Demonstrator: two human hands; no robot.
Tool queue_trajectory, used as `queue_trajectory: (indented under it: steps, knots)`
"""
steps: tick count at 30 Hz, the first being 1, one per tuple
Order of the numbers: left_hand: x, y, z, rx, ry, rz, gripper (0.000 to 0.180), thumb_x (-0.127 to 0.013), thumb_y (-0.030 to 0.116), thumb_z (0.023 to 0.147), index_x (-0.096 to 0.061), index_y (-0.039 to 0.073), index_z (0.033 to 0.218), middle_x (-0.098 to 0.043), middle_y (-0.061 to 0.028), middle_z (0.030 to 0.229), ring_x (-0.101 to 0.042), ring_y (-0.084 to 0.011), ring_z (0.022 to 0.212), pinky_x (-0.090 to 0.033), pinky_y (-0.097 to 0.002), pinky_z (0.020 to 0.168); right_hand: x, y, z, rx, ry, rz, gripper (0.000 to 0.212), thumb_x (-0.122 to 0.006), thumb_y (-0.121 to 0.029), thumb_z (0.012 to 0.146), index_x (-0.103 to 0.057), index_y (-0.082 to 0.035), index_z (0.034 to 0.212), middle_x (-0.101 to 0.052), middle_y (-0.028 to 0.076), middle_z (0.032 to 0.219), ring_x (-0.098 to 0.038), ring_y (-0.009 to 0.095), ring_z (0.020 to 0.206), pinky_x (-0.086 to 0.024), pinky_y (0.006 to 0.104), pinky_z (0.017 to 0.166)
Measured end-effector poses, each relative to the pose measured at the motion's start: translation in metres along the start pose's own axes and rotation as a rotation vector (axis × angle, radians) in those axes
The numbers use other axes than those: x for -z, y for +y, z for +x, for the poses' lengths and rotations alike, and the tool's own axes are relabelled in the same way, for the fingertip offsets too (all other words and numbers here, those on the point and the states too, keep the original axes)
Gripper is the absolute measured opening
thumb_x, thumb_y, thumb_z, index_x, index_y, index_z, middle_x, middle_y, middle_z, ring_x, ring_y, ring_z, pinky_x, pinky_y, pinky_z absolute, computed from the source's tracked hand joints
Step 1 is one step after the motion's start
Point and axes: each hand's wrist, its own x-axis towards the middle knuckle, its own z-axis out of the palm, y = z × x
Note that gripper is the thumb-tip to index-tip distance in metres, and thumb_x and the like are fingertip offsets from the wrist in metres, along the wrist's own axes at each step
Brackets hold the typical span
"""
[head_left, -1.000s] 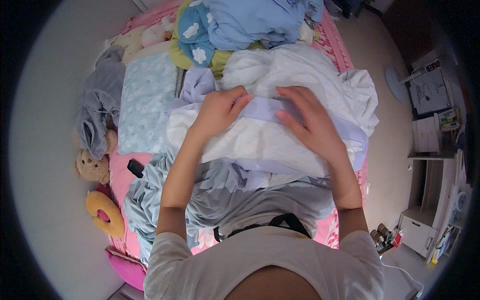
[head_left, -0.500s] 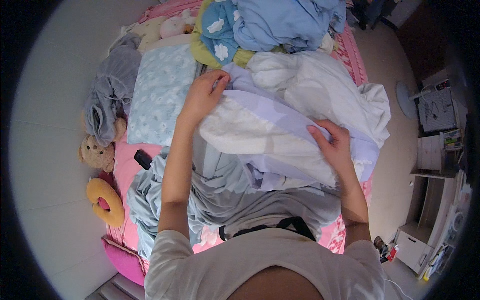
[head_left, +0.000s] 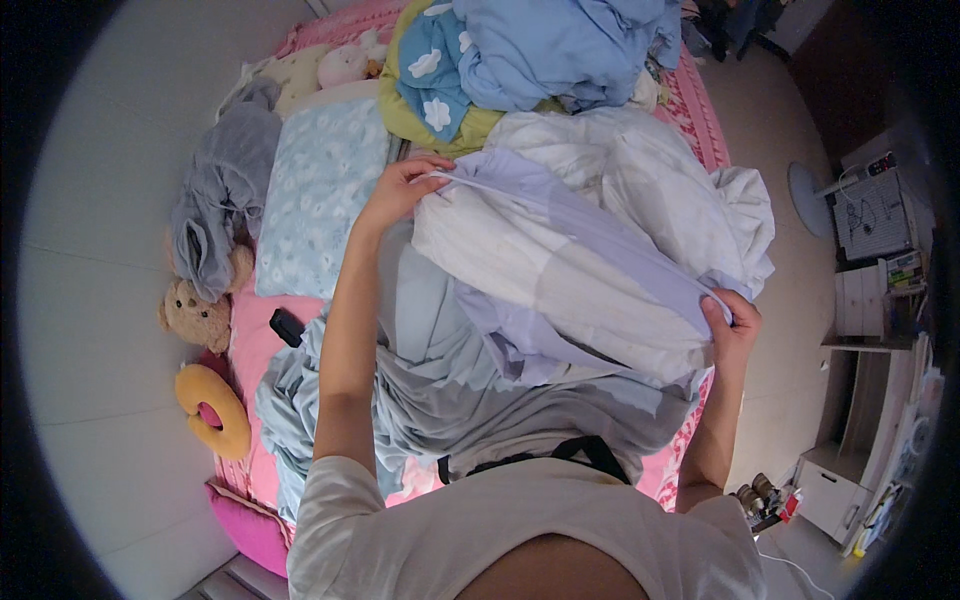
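Stretched between my two hands is the hem of a lavender-and-white quilt cover (head_left: 590,290), running diagonally from upper left to lower right. My left hand (head_left: 408,190) pinches its upper left end beside the pillow. At the lower right end, my right hand (head_left: 733,322) grips the same edge, thumb on top. White bedding (head_left: 630,160) bunches up just beyond the hem. Below it, a rumpled grey-blue blanket (head_left: 440,350) spreads across my lap. The pale blue floral pillow (head_left: 325,195) lies left of my left hand.
A blue quilt (head_left: 570,50) is heaped at the far end of the bed. Along the left wall are grey clothing (head_left: 225,180), a teddy bear (head_left: 195,310), a yellow neck pillow (head_left: 212,410) and a magenta cushion (head_left: 248,530). A small black object (head_left: 286,326) rests on the pink sheet.
My right hand has moved right and downward along the cover, and my left hand slightly left. The lavender hem is now pulled straight and taut between them.
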Motion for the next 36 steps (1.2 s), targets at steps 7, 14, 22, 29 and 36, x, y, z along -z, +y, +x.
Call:
queue_trajectory:
  steps: [7,14,22,29,36]
  knots:
    - [0.031,0.071,-0.001,-0.362,0.013,-0.584,0.023,-0.069,0.016,0.075,-0.061,-0.002,0.088,-0.063,-0.0053,0.086,-0.057,-0.0112,0.077,-0.044,-0.0223,0.066,0.004,-0.001,0.005,-0.094,-0.108,-0.123,0.013,-0.068,-0.008,0.074,-0.065,0.002,0.082,-0.064,0.006,0.074,-0.056,0.010,0.067,-0.043,0.0233,0.064]
    - [0.018,0.156,-0.013,-0.417,-0.038,0.859,0.024,-0.074,0.021,0.068,-0.059,0.002,0.072,-0.056,-0.0034,0.065,-0.050,-0.0127,0.056,-0.037,-0.0264,0.049,0.048,-0.001,0.012,-0.045,0.134,-0.109,0.015,-0.069,-0.008,0.072,-0.066,0.003,0.083,-0.065,0.006,0.075,-0.056,0.010,0.067,-0.043,0.0225,0.064]
    - [0.015,0.158,-0.025,-0.639,-0.407,-0.168,0.035,-0.077,0.032,0.060,-0.051,0.009,0.052,-0.050,-0.0038,0.052,-0.047,-0.0175,0.052,-0.034,-0.0437,0.080,0.045,0.010,0.014,-0.055,0.013,-0.131,0.015,-0.069,-0.006,0.072,-0.066,0.002,0.084,-0.065,0.008,0.079,-0.058,0.013,0.073,-0.044,0.0239,0.067]
    - [-0.003,0.162,-0.024,-0.674,0.246,1.249,0.021,-0.071,0.023,0.067,-0.059,0.006,0.065,-0.054,-0.0014,0.069,-0.050,-0.0192,0.074,-0.032,-0.0349,0.080,0.038,0.013,0.021,0.211,0.211,-0.293,0.016,-0.069,-0.004,0.071,-0.065,0.003,0.085,-0.065,0.012,0.080,-0.060,0.016,0.074,-0.045,0.0251,0.070]
    - [0.021,0.149,-0.023,-0.526,0.350,0.475,0.016,-0.074,0.005,0.062,-0.063,0.002,0.074,-0.056,-0.0042,0.071,-0.052,-0.0180,0.077,-0.037,-0.0287,0.073,0.045,0.017,0.027,0.030,0.054,-0.018,0.013,-0.066,-0.007,0.075,-0.065,0.002,0.084,-0.063,0.005,0.076,-0.056,0.010,0.069,-0.043,0.0222,0.065]
